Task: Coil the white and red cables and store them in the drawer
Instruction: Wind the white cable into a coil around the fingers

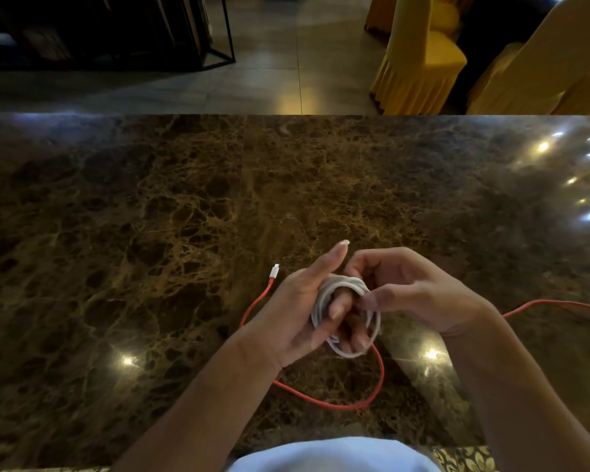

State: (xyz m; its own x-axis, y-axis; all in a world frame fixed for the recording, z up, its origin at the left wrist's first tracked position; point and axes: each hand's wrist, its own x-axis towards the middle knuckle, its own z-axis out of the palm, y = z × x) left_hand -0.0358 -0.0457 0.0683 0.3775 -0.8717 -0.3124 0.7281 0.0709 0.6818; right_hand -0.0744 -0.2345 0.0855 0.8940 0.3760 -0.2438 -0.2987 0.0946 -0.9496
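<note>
White cable point(346, 316): coiled in several loops around the fingers of my left hand point(302, 311), held up just above the marble countertop point(150, 233) near its close edge. Left index finger sticks straight out, the other fingers curl through the coil, so that hand is clamped on the loops. Right hand point(413, 291) is closed too, thumb and fingertips pinching the top of the same coil, touching the left fingers.

Red cable point(327, 401): uncoiled, lying flat on the countertop under my hands. One loop curves below my wrists; the white-tipped plug end point(275, 270) sits just left of my left hand; the other run goes off toward the right edge of frame.

Room: countertop is bare to the left, ahead and to the right, only light glare on it. Far edge is a straight line well beyond my hands, tiled floor point(269, 83) past it. Yellow-covered chairs point(419, 59) stand beyond the far right corner, a dark metal-framed shelf point(116, 28) beyond the far left. Near edge is at my torso, white shirt point(334, 454) showing.

Writing: no readable markings on either cable or the plug; too small and blurred.
</note>
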